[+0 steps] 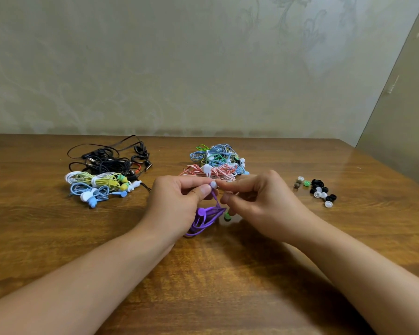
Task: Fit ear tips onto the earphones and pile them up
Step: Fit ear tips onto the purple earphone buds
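From the head camera, both hands meet above the middle of the wooden table (228,274). The left hand (177,199) pinches the purple earphone (207,216) near its bud between thumb and forefinger, its bundled cord hanging down to the tabletop below the hand. The right hand (257,201) has its fingers curled, with thumb and forefinger closed on a pale ear tip (213,184) held right against the bud. A green tip (227,215) shows just under the right hand's lower fingers; whether they hold it cannot be told. To the left lies a pile of earphones (102,184) in white, yellow-green and blue, with a tangle of black earphones (111,158) just behind it. Behind the hands sits a second heap of coiled earphones (215,163), red-white, blue and green. Well to the right, loose ear tips (318,189) in black, clear, grey and green lie scattered straight on the wood; none of these groups sits in a container.
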